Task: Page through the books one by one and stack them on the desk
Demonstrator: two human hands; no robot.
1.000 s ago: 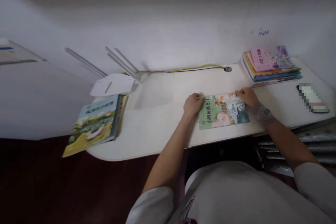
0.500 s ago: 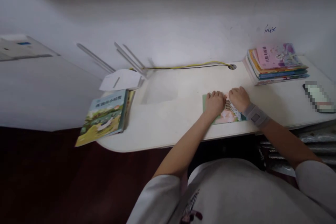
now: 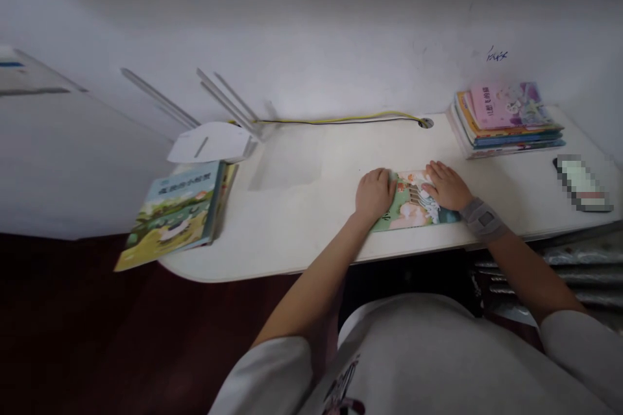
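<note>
A green and pink illustrated book (image 3: 413,207) lies flat on the white desk (image 3: 292,227), near its front edge. My left hand (image 3: 374,196) rests over the book's left edge, its fingers close together but laid out flat. On the upper right part of the cover lies my right hand (image 3: 448,187), fingers stretched and slightly spread, with a grey band round the wrist. The middle of the cover shows between the two hands.
Behind on the right is a stack of books (image 3: 511,113), with a phone (image 3: 581,183) beside it. At the left, books (image 3: 170,211) overhang the desk near a white router (image 3: 209,142) with antennas. A yellow cable (image 3: 341,119) runs along the wall.
My left hand has slid left to the book's edge, and my right hand has flattened out from curled fingers. More of the cover shows. The view has shifted slightly.
</note>
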